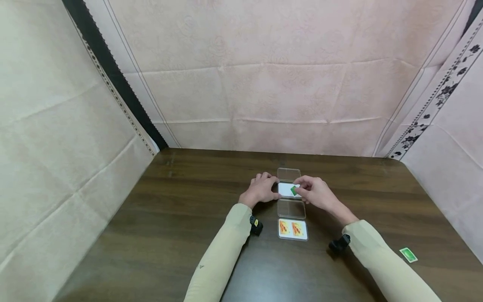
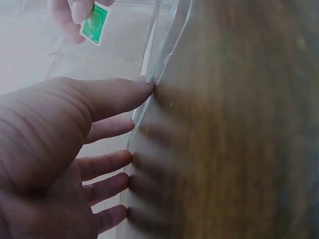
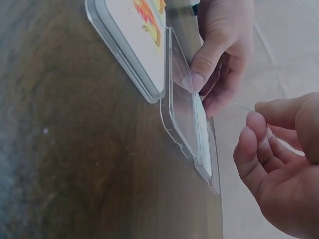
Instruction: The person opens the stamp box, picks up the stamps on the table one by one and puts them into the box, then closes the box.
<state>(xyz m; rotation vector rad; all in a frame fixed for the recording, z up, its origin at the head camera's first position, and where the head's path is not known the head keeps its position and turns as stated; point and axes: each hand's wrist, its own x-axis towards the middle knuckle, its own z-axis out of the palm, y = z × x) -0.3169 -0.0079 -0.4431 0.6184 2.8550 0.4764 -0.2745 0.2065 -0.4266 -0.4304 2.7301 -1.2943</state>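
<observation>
My right hand [image 1: 314, 192] pinches a small green stamp [image 2: 94, 23] with a pale border between thumb and fingertips. It holds the stamp above the white inside of an open clear plastic case [image 1: 284, 190]. In the right wrist view the stamp shows only as a thin edge. My left hand [image 1: 261, 189] lies at the case's left side. Its thumb [image 2: 119, 94] touches the case edge, and the other fingers spread out with their tips on the table.
Nearer stands a second open case [image 1: 293, 238] with two orange pictures on its white inside, its clear lid [image 1: 291, 209] between the cases. Another green stamp [image 1: 408, 254] lies on the brown table [image 1: 181, 235] at the right. Pale cloth [image 1: 264, 92] hangs behind the table.
</observation>
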